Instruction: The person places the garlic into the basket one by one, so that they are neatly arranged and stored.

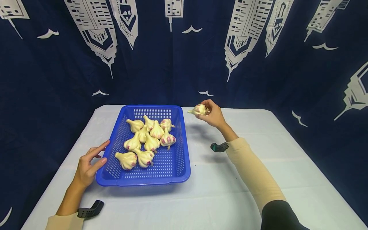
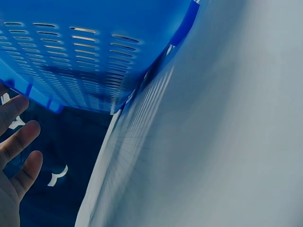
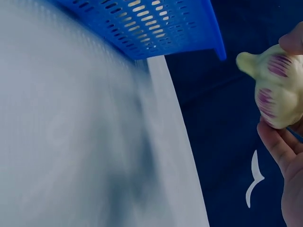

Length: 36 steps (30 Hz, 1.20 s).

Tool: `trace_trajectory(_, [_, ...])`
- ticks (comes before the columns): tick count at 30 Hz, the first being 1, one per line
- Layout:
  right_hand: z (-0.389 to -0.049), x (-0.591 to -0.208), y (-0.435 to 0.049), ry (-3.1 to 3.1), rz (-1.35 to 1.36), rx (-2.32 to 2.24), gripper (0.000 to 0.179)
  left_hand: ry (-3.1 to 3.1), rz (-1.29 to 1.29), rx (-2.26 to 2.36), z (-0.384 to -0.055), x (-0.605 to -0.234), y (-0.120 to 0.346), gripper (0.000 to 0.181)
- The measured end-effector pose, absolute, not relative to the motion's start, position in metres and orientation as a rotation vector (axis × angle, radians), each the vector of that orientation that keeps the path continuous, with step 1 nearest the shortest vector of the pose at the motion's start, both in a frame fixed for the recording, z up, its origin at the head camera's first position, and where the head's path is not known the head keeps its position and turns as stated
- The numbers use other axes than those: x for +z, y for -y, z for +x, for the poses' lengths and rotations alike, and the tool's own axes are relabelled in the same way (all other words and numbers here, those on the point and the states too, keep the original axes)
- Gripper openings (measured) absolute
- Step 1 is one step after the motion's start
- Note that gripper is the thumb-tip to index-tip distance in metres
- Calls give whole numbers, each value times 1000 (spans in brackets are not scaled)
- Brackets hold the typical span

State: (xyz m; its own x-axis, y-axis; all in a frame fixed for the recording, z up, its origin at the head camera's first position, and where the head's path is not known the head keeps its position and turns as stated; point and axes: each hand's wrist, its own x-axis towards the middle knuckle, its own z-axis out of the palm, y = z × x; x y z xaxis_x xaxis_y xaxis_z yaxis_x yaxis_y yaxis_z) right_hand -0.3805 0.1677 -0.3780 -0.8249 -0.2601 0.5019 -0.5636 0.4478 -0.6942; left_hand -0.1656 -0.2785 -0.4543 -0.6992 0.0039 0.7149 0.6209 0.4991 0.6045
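A garlic bulb, pale with purple streaks, is pinched in my right hand, above the table to the right of the basket. In the right wrist view the thumb and fingers hold the same garlic bulb from two sides, its stem pointing left. My left hand is at the left rim of a blue plastic basket, with thumb and index finger stretched to the edge. Its other fingers are loosely extended below the rim in the left wrist view. Several garlic bulbs lie inside the basket.
The basket stands on a table with a white cloth. Behind it hangs a dark blue curtain with white building prints. Black wrist straps show below each hand.
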Motion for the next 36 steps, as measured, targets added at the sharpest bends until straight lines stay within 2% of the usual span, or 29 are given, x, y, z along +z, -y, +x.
trace_trajectory(14, [-372, -366, -153, 2328, 806, 1408, 54, 2089, -506, -1203, -166, -454, 278, 54])
trace_trajectory(23, [-331, -331, -135, 2289, 961, 1414, 46, 2090, -506, -1195, -165, -453, 278, 54])
trace_trajectory(27, [-325, -325, -129, 2296, 993, 1407, 45, 2079, -514, -1193, -166, -454, 279, 54])
trace_trajectory(32, [-322, -322, -121, 2322, 994, 1415, 51, 2075, -518, -1195, -166, -454, 280, 54])
trace_trajectory(36, [-335, -332, -117, 2343, 1028, 1456, 58, 2079, -518, -1193, -165, -453, 279, 54])
